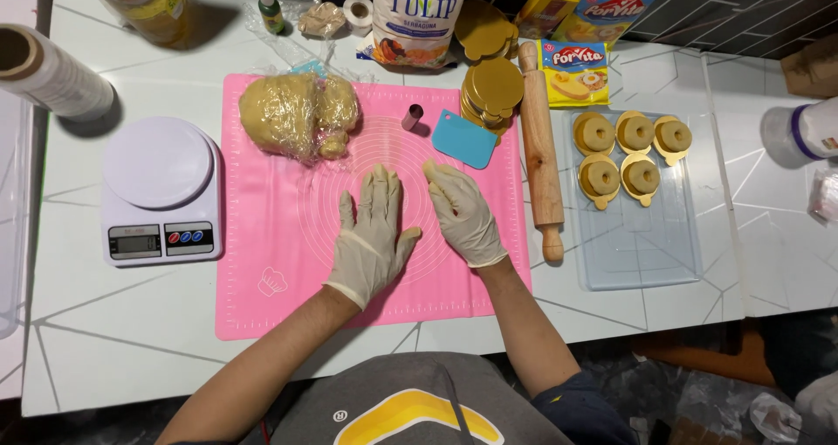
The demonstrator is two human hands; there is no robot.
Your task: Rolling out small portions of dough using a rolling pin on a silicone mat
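While both gloved hands rest on it, the pink silicone baking mat [271, 262] lies flat on the white marbled tabletop [113, 323], its near edge close to the table's front edge; a hard sideways push could, in my judgement, make the mat creep or buckle. The clear rectangular plastic tray [646, 253] sits to the right, holding five round dough rings in gold cups [621, 155], well apart from the hands. The white digital kitchen scale [160, 192] touches or overlaps the mat's left edge. The lump of tan dough wrapped in clear film [299, 116] sits on the mat's far left corner, apart from both hands; loose film may let its surface dry. The long wooden rolling pin [539, 148] lies along the mat's right edge, between mat and tray, and a knock from the right forearm could roll it into the tray. The left hand [371, 235] lies palm down, fingers spread, flat on the mat. The right hand [464, 213] rests beside it, fingers together, holding nothing I can see. The teal plastic scraper [464, 139] and small metal ring cutter [412, 117] lie just beyond the fingertips.
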